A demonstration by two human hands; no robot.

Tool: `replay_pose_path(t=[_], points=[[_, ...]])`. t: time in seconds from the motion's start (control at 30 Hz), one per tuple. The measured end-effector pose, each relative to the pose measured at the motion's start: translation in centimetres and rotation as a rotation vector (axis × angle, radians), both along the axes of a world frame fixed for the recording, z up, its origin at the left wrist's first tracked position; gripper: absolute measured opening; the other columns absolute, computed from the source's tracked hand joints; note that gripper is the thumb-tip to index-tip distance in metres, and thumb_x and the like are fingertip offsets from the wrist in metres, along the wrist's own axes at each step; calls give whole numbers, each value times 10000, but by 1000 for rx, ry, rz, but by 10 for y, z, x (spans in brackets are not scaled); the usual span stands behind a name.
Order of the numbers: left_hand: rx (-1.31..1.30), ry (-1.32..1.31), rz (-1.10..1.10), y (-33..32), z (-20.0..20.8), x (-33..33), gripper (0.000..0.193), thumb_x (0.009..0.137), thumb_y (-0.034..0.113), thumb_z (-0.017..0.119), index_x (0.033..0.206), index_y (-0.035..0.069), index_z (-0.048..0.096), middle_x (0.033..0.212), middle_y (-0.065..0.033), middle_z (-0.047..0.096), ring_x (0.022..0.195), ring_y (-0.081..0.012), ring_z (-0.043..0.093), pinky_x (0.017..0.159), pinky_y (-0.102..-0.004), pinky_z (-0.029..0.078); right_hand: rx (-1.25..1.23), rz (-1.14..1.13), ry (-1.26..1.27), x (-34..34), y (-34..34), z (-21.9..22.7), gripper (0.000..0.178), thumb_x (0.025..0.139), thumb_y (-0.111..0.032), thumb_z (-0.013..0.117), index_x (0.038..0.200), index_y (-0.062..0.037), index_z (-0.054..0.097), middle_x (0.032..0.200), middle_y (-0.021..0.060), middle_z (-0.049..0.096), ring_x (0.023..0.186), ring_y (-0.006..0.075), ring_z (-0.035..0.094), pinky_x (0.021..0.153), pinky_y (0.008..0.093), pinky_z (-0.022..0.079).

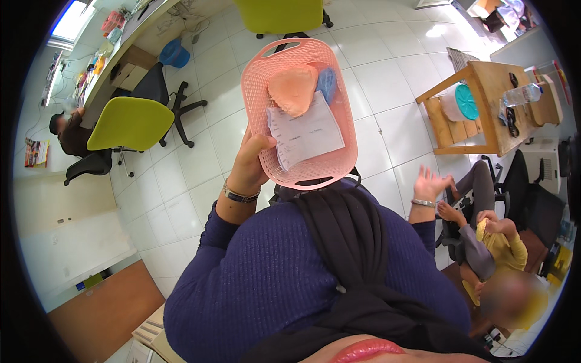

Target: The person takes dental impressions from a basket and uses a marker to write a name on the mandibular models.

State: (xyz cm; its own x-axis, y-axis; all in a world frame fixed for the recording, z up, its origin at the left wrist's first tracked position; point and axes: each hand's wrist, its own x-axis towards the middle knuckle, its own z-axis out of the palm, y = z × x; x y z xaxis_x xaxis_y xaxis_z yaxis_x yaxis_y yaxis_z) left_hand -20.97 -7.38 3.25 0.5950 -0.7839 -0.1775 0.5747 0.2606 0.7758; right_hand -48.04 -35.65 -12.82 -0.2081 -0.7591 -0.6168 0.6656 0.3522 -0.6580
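My left hand (pixel 251 158) grips the left side of a pink perforated plastic basket (pixel 349 136), its thumb over the rim and its other fingers hidden beneath. Inside the basket lie a white sheet of paper (pixel 308 138) with writing on it, a peach-coloured piece with a scalloped edge (pixel 293 88), and a blue crumpled item (pixel 327 83) whose kind I cannot make out. The paper overlaps the lower part of the basket, close to my left thumb. Off to the right, apart from the basket, my right hand (pixel 431 185) is raised with fingers spread and holds nothing.
A seated person (pixel 507 242) in yellow is close on my right; another sits far left at a long desk (pixel 130 33). Green chairs (pixel 130 123) stand left and ahead. A wooden table (pixel 484 109) at the right bears a plastic bottle (pixel 521 95). A blue bin (pixel 174 54) stands on the floor.
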Motion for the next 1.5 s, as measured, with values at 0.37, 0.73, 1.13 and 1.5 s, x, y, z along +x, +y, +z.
replay_pose_path(t=[0.37,0.73,1.13,1.5], points=[[-27,-27,-78,-29,-1,5,759,703,56,465,1415,6,204,1310,-149,419,1195,-250,476,973,-370,445,-301,-733,-353,-199,-54,1,844,815,-710,365,1364,-70,350,1385,195,393,1231,426,421,950,601,411],[9,-108,-7,-23,-6,-2,664,725,122,491,1340,-53,311,1262,-191,482,1135,-281,537,950,-384,463,-306,-464,-297,-267,-92,-80,277,910,-122,515,1124,44,571,1077,132,637,896,253,654,823,335,575],[-1,-65,-33,-23,-11,0,700,720,91,478,1374,-22,258,1295,-173,439,1173,-269,493,970,-373,439,-339,66,-326,-220,-96,-116,375,945,-150,425,1253,63,417,1227,242,522,1061,357,592,853,355,569],[17,-3,-127,-20,-14,2,757,697,56,454,1408,-11,206,1334,-167,401,1215,-264,463,989,-377,434,-533,811,-389,62,39,137,456,968,-319,350,1365,-98,313,1235,198,509,1166,397,517,900,481,498]])
